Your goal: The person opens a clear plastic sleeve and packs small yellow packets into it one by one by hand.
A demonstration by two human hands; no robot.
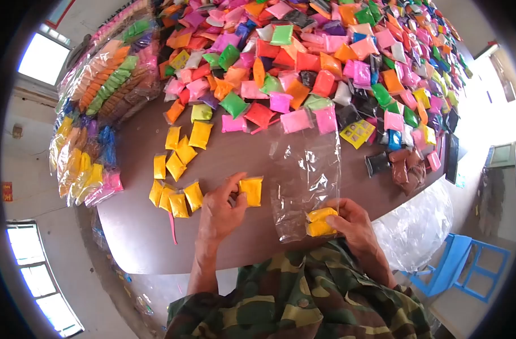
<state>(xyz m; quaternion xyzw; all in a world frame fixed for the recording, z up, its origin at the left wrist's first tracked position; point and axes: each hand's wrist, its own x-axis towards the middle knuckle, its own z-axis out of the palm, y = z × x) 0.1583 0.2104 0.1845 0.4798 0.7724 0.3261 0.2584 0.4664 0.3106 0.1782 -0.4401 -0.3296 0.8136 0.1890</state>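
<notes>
My left hand pinches the edge of a yellow packet above the brown table. To the right, my right hand holds two yellow packets at the lower end of a long clear plastic bag. The packets look to be inside the bag, one above the other. Several loose yellow packets lie left of my left hand, with more just behind them. A thin pink strip lies below them.
A large heap of coloured packets covers the table's far side. Filled clear bags are stacked at the left. Brown packets lie at the right, near a clear plastic sheet. A blue stool stands at lower right.
</notes>
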